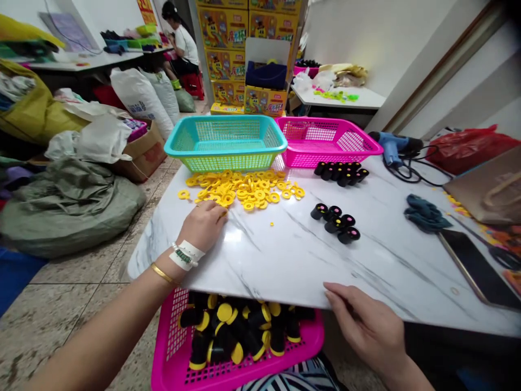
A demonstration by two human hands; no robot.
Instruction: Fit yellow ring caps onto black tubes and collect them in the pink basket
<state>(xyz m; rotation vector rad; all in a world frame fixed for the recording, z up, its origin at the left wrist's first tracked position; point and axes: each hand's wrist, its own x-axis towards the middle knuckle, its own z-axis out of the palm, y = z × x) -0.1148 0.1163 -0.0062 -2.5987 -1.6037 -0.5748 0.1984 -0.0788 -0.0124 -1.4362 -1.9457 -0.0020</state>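
Observation:
My left hand reaches to the near edge of a loose pile of yellow plastic rings. Its fingers bend down and close on a yellow ring, mostly hidden by the hand. By the table's front edge is my right hand, with nothing in it and its fingers stretched out. Several black cups with pink or yellow dots lie in a cluster on the table, and more black cups stand behind them. Below the edge, a pink basket holds many black cups with yellow ends.
A turquoise basket and another pink basket stand at the table's back. On the right are a blue heat gun with a cord, a dark cloth and a phone. Sacks crowd the left floor; a person sits far back.

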